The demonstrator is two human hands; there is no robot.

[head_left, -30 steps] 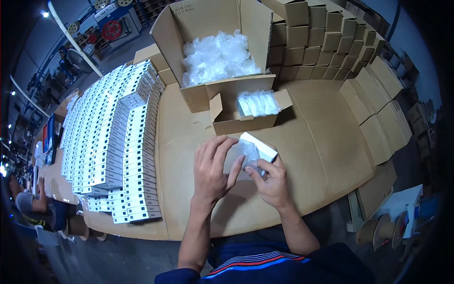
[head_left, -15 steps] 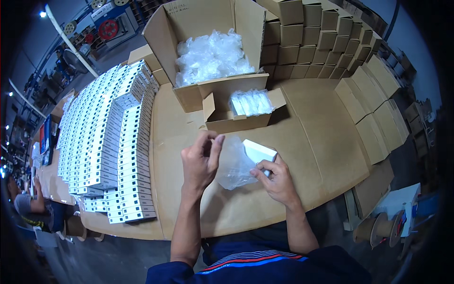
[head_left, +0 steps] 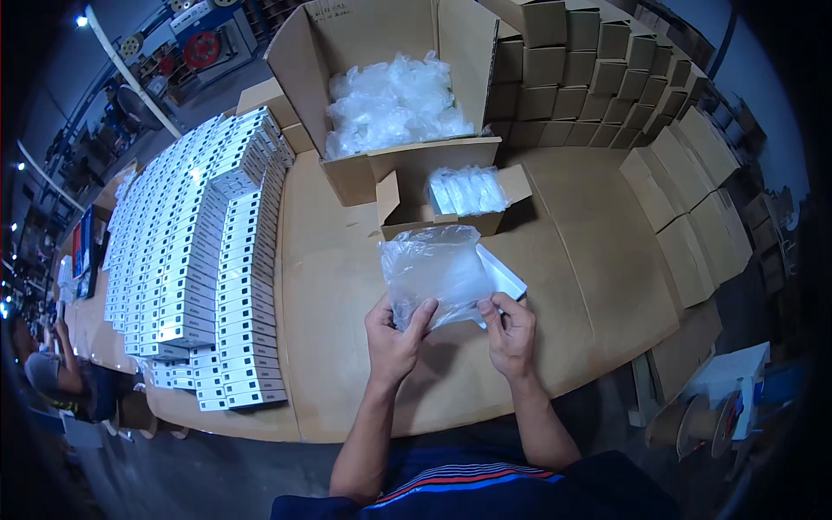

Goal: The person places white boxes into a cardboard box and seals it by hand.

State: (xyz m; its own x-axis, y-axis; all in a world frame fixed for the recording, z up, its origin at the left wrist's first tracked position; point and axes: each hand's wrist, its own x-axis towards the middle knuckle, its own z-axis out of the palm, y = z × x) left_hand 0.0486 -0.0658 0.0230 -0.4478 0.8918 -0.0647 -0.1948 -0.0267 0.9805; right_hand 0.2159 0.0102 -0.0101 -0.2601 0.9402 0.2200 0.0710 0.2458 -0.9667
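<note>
Here's the left hand (head_left: 394,342), thumb in front, fingers tucked behind, closed on the bag's (head_left: 433,269) lower left edge, likely to keep that thin film spread flat. The right hand (head_left: 510,338) pinches tight at the white box's (head_left: 504,274) near end, seemingly steadying it against the film; the box sits behind the bag's right side, whether inside I can't tell, all just nearer than the small carton (head_left: 516,184), handily close.

At the bottom of the frame, a navy shirt (head_left: 520,501) is showing white, red and blue stripes (head_left: 468,476).
</note>
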